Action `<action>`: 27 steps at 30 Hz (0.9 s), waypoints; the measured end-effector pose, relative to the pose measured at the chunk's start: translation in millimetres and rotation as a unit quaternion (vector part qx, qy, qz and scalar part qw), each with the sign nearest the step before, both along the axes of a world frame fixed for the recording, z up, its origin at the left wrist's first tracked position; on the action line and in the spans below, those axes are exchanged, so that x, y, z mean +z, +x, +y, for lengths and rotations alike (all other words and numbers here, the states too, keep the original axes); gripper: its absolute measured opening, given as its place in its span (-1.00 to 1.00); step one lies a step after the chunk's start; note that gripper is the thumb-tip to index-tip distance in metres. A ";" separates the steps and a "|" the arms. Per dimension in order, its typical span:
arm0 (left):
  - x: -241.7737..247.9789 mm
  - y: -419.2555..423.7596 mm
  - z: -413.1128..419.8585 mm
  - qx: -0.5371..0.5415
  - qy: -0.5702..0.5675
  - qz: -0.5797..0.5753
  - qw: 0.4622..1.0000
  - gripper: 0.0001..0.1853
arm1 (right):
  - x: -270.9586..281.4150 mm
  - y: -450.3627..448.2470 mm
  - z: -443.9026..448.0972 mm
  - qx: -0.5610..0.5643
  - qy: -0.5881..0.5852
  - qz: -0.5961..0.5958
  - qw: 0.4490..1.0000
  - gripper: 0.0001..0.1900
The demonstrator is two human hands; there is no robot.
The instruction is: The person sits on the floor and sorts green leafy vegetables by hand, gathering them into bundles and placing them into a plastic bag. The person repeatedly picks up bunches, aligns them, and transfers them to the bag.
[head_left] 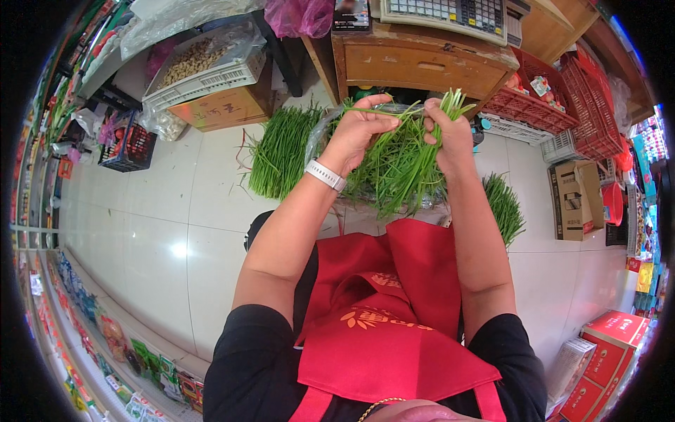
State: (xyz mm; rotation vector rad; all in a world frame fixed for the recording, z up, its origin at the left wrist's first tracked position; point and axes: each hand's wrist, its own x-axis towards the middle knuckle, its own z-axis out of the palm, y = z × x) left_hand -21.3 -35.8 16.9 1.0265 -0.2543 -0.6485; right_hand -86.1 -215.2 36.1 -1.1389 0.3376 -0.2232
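My right hand (449, 132) grips a bunch of long thin green stalks (433, 171), their pale cut ends up and their leafy tips hanging down. To its left, my left hand (354, 132), with a white band at the wrist, pinches a single green stalk (403, 113) between thumb and fingers. This stalk reaches across towards the right hand. Beneath both hands lies a loose heap of the same greens (372, 179) on clear plastic (315, 138). A neatly lined-up stack of greens (285, 153) is on the floor at left; a smaller bundle (502, 208) lies beyond my right forearm.
A wooden drawer cabinet (416, 63) stands just past the heap, with a scale (445, 18) and a phone (352, 16) on top. Peanuts fill a white crate (205, 79) on a carton (227, 108). Red crates (532, 108) and an open cardboard box (575, 200) are at right; shelves line the left.
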 end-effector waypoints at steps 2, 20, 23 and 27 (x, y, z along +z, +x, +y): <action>0.9 1.3 1.0 0.001 0.001 -0.002 1.000 -0.43 | 1.6 0.3 -3.9 -0.020 0.002 -0.005 1.000 -0.85; 4.8 0.3 -1.2 0.036 0.010 -0.008 0.999 -0.45 | -10.6 -0.2 12.8 -0.019 -0.042 0.017 0.999 -0.80; 2.0 -1.0 -2.5 0.039 0.040 -0.039 0.998 -0.44 | -15.3 1.5 14.1 -0.033 -0.052 0.011 0.998 -0.84; -3.4 -1.5 -5.7 0.045 0.023 -0.071 0.996 -0.45 | -15.9 2.9 13.9 -0.039 -0.060 0.004 0.997 -0.88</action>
